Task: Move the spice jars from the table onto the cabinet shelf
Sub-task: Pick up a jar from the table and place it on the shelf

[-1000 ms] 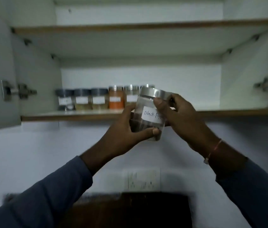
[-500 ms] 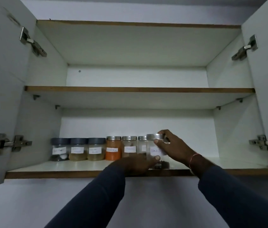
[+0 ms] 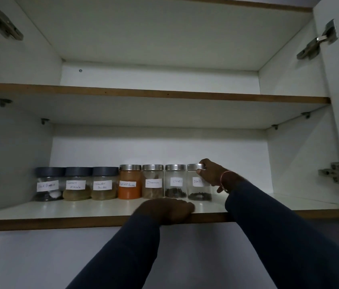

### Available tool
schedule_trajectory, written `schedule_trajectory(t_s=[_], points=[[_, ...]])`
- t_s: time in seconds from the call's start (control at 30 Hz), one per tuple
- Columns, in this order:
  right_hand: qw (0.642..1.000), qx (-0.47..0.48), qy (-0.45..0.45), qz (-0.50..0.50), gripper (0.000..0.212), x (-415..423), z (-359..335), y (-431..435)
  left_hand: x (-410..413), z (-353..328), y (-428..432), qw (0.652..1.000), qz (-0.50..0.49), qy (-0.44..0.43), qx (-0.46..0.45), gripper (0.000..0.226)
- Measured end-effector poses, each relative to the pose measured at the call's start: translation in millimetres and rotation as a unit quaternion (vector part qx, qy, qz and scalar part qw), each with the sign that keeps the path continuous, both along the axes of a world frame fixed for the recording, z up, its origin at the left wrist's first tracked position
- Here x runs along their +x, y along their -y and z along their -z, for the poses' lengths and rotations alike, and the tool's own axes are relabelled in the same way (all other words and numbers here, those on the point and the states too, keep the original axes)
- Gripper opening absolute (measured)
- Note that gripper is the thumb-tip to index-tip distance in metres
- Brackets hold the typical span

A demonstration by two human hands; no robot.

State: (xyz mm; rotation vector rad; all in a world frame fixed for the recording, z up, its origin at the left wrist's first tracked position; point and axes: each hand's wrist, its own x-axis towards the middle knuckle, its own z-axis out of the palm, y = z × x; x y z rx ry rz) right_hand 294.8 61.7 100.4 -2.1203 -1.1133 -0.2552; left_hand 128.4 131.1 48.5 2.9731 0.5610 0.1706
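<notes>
Seven spice jars lined up on lower cabinet shelf [image 3: 60, 208]. Right hand [image 3: 211, 174] grips the end black pepper jar [image 3: 198, 183], standing beside cloves jar [image 3: 175, 182]. Left hand [image 3: 167, 209] rests empty on shelf edge. Table unseen; remainder unknown.

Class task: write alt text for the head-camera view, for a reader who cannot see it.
A person's right hand holds the steel-lidded clear glass jar at the right end of seven labelled spice jars on the white lower cabinet shelf. The left hand rests on the shelf's front edge.
</notes>
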Motion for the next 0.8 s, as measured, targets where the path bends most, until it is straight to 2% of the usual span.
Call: schedule_trajectory(t_s=[0.2,0.47,0.67,0.8], points=[[0.998,-0.050,-0.001,0.033,0.045,17.8,-10.2,-19.7,2.0,2.9,-4.4,0.998,0.015,-0.005,0.054,0.046],[0.998,-0.045,0.012,0.052,0.044,35.4,-5.3,-35.5,3.4,6.5,-7.4,0.998,0.019,0.037,0.041,0.039],[0.998,-0.023,0.015,0.051,0.041,46.9,0.3,-41.5,0.5,2.9,-3.9,0.994,0.039,-0.011,0.097,0.044],[0.999,-0.010,0.010,0.047,0.039,52.5,2.7,-41.9,1.4,4.7,-5.4,0.996,0.032,0.009,0.084,0.043]])
